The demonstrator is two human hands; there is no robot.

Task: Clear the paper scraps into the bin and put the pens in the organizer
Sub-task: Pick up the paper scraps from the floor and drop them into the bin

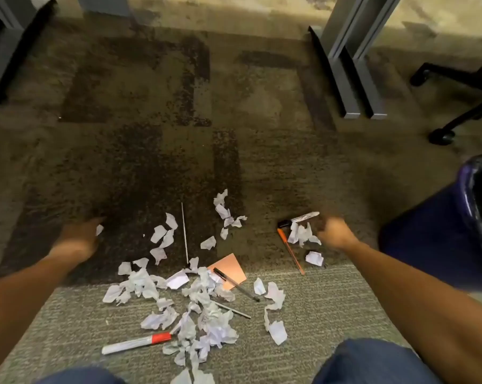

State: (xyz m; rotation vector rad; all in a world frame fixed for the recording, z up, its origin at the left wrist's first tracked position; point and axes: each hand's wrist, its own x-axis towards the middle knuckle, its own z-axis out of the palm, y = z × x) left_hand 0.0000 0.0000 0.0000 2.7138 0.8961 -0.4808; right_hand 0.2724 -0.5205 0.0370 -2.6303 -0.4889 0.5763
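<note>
Head view. Crumpled white paper scraps (203, 309) lay scattered on the carpet floor (151, 134), densest near the lower centre, with the lowest pieces cut off by the frame edge. Among them lay a red-capped marker (136, 342), a black ballpoint pen (235, 284) resting across an orange sticky note (231, 268), and a thin white rod (184, 233) whose nature could not be made out. Farther right, an orange pen (290, 250) and a black-capped marker (298, 219) lay beside a small cluster of scraps. The blue bin (434, 234) stood at the right edge, only partly in frame. The left hand (77, 239) was blurred, its fingers just beside a stray scrap; whether it grasped anything could not be told. The right hand (334, 232), equally blurred, sat against the right-hand cluster of scraps, its grip likewise unreadable. No organizer appeared in frame.
</note>
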